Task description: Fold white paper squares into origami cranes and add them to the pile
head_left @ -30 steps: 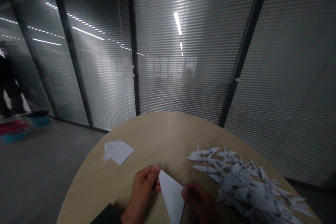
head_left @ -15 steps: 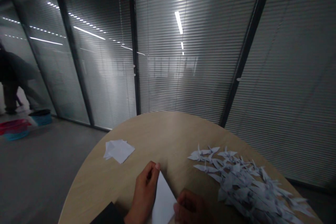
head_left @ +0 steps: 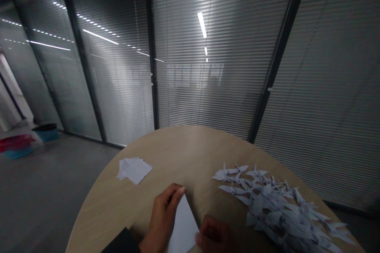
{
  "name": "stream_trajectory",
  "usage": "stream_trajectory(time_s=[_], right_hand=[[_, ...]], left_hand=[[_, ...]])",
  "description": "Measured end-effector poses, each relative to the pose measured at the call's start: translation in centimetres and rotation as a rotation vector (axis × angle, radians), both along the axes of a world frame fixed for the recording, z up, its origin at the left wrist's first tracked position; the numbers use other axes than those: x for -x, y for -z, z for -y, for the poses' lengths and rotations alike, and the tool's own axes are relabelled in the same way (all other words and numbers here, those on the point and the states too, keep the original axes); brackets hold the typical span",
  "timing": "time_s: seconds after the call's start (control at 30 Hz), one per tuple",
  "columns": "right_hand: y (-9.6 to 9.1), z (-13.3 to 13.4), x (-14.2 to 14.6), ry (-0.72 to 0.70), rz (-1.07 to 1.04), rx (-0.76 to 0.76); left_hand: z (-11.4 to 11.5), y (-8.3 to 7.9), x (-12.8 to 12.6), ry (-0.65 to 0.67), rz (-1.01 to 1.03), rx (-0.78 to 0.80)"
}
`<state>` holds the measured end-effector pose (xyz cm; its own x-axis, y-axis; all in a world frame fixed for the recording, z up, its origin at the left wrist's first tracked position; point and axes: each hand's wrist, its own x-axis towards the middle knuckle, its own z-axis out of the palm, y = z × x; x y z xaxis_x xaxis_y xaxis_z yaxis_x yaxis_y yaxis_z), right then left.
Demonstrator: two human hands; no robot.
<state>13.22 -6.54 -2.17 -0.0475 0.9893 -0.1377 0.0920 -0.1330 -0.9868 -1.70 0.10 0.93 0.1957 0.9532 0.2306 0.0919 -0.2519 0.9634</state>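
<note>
The white paper sheet [head_left: 184, 225] lies between your two hands over the wooden table [head_left: 190, 146], its narrow upper corner pointing away from you and its lower end running out of view. Your left hand [head_left: 164, 211] has thumb and forefinger pinched together on that upper corner, with the sheet's left edge running down beside your palm. Your right hand [head_left: 215, 233] is curled at the sheet's lower right edge, thumb tip against the paper; it is too dark there to tell whether its fingers close on the sheet from below. Beyond your left hand, well apart from it, rest loose paper squares [head_left: 136, 171], overlapping. Folded paper cranes [head_left: 276, 209] lie heaped to the right of your right hand.
</note>
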Motion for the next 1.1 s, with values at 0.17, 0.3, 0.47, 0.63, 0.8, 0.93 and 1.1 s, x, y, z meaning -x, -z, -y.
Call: stream_trajectory(time_s=[0.17, 0.3, 0.47, 0.63, 0.8, 0.93, 1.1], right_hand=[[0.3, -0.3, -0.3, 0.159, -0.037, 0.002], [-0.3, -0.3, -0.9, 0.209, -0.029, 0.004], [-1.0, 0.0, -1.5, 0.190, 0.032, -0.007], [-1.7, 0.3, -1.3, 0.221, 0.036, 0.009], [-2.3, 0.3, -0.8, 0.228, 0.038, 0.028], [-2.4, 0.3, -0.5, 0.251, 0.024, 0.064], [-2.5, 0.4, -0.5, 0.258, -0.026, 0.023]], left_hand=[[-0.3, 0.5, -0.5, 0.170, 0.006, 0.117], [-0.2, 0.9, -0.7, 0.185, -0.039, 0.093], [-0.4, 0.9, -0.6, 0.188, -0.052, 0.107], [-0.2, 0.9, -0.5, 0.165, -0.104, 0.073], [0.5, 0.4, -0.2, 0.142, -0.178, -0.087], [0.8, 0.1, -0.1, 0.148, -0.207, -0.161], [0.6, 0.1, 0.1, 0.165, -0.205, -0.165]])
